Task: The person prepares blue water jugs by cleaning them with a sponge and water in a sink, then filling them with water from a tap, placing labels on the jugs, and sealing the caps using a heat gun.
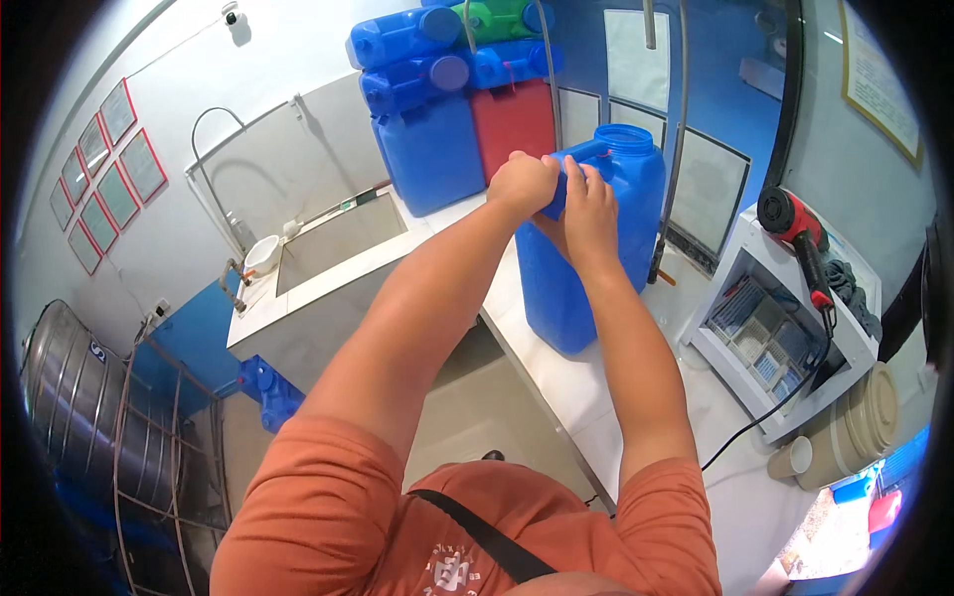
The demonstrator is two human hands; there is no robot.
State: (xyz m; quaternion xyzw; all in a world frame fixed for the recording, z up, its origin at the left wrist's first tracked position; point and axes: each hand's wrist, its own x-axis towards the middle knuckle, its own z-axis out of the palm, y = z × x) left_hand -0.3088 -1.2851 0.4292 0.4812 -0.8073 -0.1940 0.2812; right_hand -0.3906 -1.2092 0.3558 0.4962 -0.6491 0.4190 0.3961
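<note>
A tall blue plastic water container stands upright on the white tiled counter before me. Its wide threaded mouth has no cap on it, and a moulded handle runs beside the mouth. My left hand is curled at the container's near upper corner. Close by on the right, my right hand grips the same corner with its fingers bent over the blue plastic. The fingers hide whatever part lies between the two hands.
Stacked containers, including a red one, stand behind. Left is a sink basin with a white bowl. Vertical pipes rise by the container. Right, a heat gun with a trailing cord lies on a white shelf unit.
</note>
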